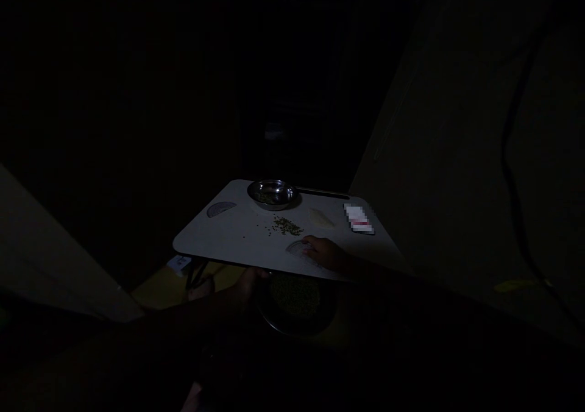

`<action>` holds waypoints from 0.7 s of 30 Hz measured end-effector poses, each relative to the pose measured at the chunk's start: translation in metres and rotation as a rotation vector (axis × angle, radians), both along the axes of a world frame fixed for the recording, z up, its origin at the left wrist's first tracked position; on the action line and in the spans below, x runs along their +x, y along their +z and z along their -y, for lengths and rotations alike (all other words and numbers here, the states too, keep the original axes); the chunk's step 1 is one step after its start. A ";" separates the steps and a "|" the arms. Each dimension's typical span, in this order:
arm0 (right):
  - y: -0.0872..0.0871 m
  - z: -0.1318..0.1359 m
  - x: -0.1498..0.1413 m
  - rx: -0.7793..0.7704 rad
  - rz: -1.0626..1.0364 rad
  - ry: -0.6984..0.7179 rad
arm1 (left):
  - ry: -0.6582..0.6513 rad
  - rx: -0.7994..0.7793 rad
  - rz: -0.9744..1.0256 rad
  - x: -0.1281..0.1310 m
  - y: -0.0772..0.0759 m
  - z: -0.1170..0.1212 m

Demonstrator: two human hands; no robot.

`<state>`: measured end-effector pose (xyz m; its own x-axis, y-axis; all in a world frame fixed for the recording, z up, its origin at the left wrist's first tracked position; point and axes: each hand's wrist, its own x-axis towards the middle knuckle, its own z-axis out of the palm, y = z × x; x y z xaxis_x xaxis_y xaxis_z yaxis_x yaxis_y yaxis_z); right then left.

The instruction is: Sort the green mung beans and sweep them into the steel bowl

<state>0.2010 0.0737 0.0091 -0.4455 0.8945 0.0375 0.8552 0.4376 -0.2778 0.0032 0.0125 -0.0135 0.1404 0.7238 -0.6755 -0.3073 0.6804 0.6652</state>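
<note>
Grip of right hand (325, 253) slightly parted against tabletop (219, 238); hold of left hand (247, 283) unclear

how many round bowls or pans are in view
2: a shiny bowl near the white table's far edge, and a wider dark pan below its near edge, by the left hand, partly hidden by the table. Darkness may hide others.

On the desk (214, 238), the right hand (326, 253) hides part of a printed half-circle (296, 248). Under the desk's near edge, the far rim of a dark bowl (278, 328) is hidden, and the fingers of the left hand (248, 281) are too dim to make out. The screen of a phone-like object (359, 219) at the desk's right end is pixelated. Right of the desk, a cable (506, 156) is cut off by the picture's edge.
</note>
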 end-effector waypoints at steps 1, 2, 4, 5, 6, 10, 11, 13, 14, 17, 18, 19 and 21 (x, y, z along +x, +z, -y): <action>-0.001 -0.004 0.003 0.007 0.014 -0.043 | -0.008 0.003 -0.003 0.000 -0.001 -0.001; -0.002 -0.007 0.007 0.012 0.028 -0.081 | -0.019 0.007 0.002 -0.001 -0.001 -0.001; -0.003 -0.014 0.012 0.014 0.053 -0.131 | -0.041 0.006 0.019 -0.001 -0.001 -0.001; -0.004 -0.016 0.014 0.014 0.062 -0.149 | -0.047 0.003 0.025 -0.001 0.000 -0.001; -0.004 -0.018 0.015 0.012 0.069 -0.164 | -0.049 -0.001 0.030 0.000 0.000 -0.001; -0.005 -0.021 0.015 0.023 0.090 -0.189 | -0.046 0.013 0.016 0.001 0.003 -0.001; -0.004 -0.022 0.014 0.029 0.094 -0.191 | -0.041 0.015 0.001 0.001 0.003 0.000; -0.004 -0.022 0.012 0.039 0.099 -0.201 | -0.024 0.013 -0.007 0.001 0.006 0.001; -0.004 -0.022 0.012 0.040 0.098 -0.209 | -0.019 0.006 0.001 0.001 0.007 0.002; -0.004 -0.023 0.013 0.046 0.096 -0.229 | -0.041 -0.004 0.029 0.002 0.006 0.002; -0.005 -0.024 0.014 0.051 0.098 -0.232 | -0.048 0.003 0.035 0.002 0.005 0.002; -0.005 -0.024 0.015 0.058 0.102 -0.234 | -0.049 0.013 0.036 0.002 0.003 0.001; -0.005 -0.024 0.018 0.070 0.107 -0.237 | -0.067 0.043 0.059 0.001 -0.002 -0.001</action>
<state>0.2191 0.0982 0.0038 -0.2285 0.9712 0.0672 0.9590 0.2365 -0.1565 0.0044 0.0131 -0.0157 0.2276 0.7400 -0.6330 -0.3017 0.6716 0.6767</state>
